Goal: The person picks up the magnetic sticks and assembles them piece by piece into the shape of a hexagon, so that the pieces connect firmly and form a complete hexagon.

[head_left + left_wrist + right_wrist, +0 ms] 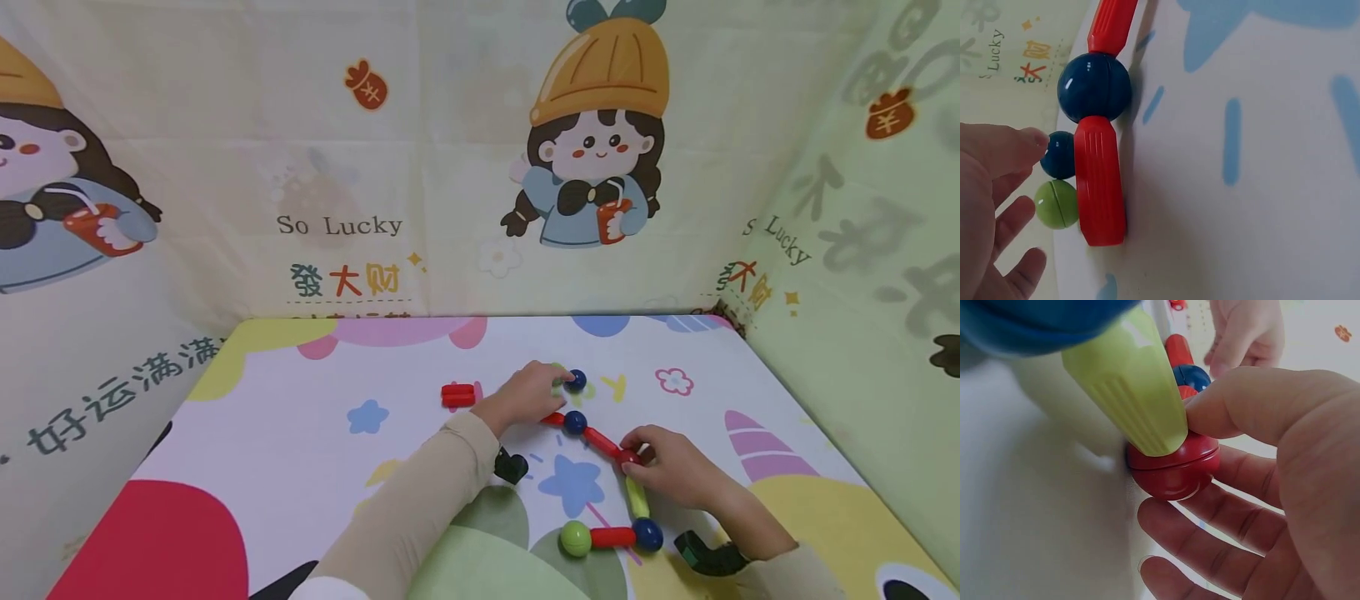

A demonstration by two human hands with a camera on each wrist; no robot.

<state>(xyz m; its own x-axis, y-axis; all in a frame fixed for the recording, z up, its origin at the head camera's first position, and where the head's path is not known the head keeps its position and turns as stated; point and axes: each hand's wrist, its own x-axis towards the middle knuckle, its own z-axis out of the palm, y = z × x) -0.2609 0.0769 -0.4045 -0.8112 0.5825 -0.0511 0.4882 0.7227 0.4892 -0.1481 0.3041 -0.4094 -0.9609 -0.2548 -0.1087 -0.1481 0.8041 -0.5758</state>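
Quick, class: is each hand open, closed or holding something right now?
Left hand: open, near the farthest blue ball; contact unclear.
Right hand: holding the red ball.

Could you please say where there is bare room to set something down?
One bare patch surrounds the small printed blue star, between the large printed red shape and two red plastic rods; another surrounds the printed pink flower, beyond the right hand. It is crowded between that hand and the left hand, along the chain of coloured plastic rods and balls.
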